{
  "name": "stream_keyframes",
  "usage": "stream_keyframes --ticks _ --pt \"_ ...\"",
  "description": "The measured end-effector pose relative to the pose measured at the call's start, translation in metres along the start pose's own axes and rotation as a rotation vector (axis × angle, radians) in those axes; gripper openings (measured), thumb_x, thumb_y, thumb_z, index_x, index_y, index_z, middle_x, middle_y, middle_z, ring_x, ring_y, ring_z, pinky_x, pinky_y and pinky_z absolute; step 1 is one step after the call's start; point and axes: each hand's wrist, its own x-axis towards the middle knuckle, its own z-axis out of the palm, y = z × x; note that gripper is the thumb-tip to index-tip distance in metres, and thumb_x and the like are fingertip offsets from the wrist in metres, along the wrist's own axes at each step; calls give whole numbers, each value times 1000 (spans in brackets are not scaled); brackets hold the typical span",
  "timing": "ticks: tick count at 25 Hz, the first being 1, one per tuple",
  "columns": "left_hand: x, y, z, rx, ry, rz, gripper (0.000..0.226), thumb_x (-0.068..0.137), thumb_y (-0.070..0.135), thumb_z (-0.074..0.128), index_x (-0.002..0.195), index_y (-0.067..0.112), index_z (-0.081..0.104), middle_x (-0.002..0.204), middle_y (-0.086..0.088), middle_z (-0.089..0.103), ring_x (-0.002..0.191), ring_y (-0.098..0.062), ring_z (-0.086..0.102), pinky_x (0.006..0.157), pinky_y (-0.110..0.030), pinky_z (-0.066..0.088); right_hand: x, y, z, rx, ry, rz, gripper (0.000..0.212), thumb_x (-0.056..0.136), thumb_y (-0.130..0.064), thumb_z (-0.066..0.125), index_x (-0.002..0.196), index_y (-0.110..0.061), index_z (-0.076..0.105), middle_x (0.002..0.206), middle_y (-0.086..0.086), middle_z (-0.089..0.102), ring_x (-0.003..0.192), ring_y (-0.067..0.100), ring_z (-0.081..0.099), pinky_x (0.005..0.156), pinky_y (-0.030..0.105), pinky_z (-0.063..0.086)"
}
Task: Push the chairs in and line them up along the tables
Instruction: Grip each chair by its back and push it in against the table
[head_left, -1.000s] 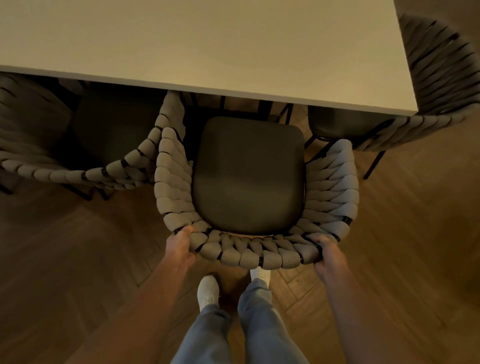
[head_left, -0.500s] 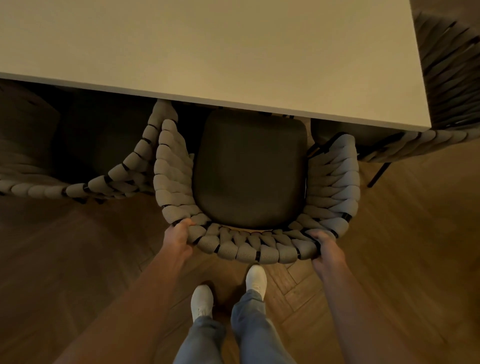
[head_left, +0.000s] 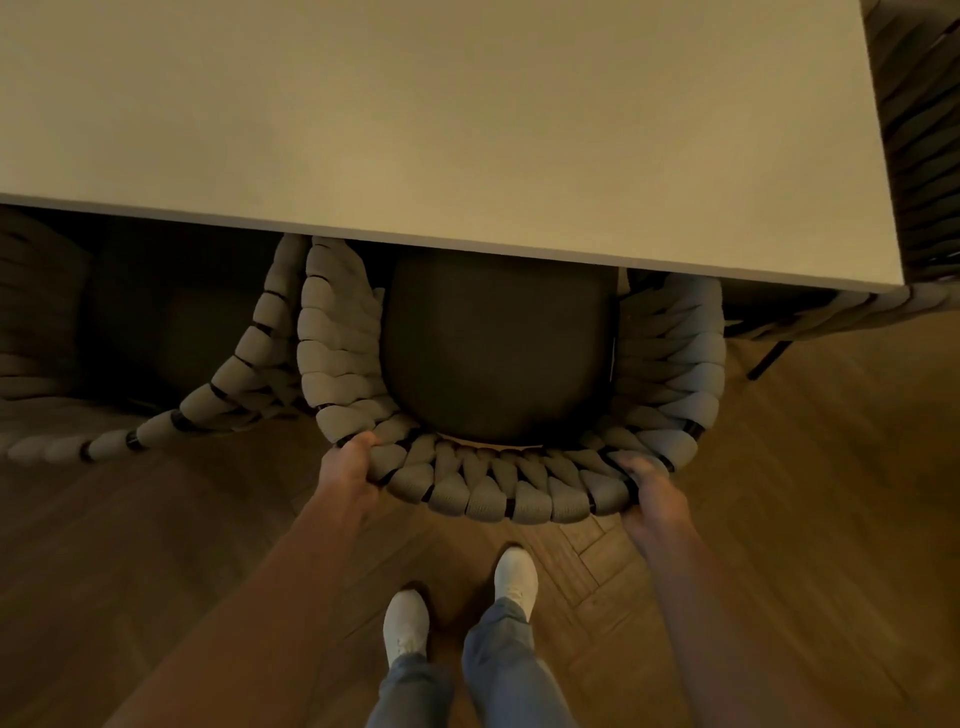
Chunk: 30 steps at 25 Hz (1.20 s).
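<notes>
A chair with a grey woven-rope backrest (head_left: 509, 499) and a dark seat cushion (head_left: 493, 348) stands straight below me, its front part under the beige table (head_left: 467, 130). My left hand (head_left: 348, 470) grips the backrest at its left rear corner. My right hand (head_left: 652, 493) grips the right rear corner. The table edge hides the front of the seat and both armrest tips.
A second woven chair (head_left: 228, 384) sits on the left, touching the first chair's left arm. A third chair (head_left: 924, 156) wraps around the table's right end. My two white shoes (head_left: 457, 603) stand on the herringbone wood floor (head_left: 805, 519) behind the chair.
The chair has slid forward under the table, so less of the seat shows. Both hands kept their grip and moved with it, and my feet stepped forward.
</notes>
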Motion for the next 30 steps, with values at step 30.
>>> stream_keyframes --ticks 30 --pt "-61 57 -51 1429 -83 403 40 105 46 49 91 11 61 85 -6 60 68 -15 55 60 -28 43 -82 7 34 -951 120 -132 47 92 -26 68 131 -1 59 123 20 65 106 34 65 93 42 54"
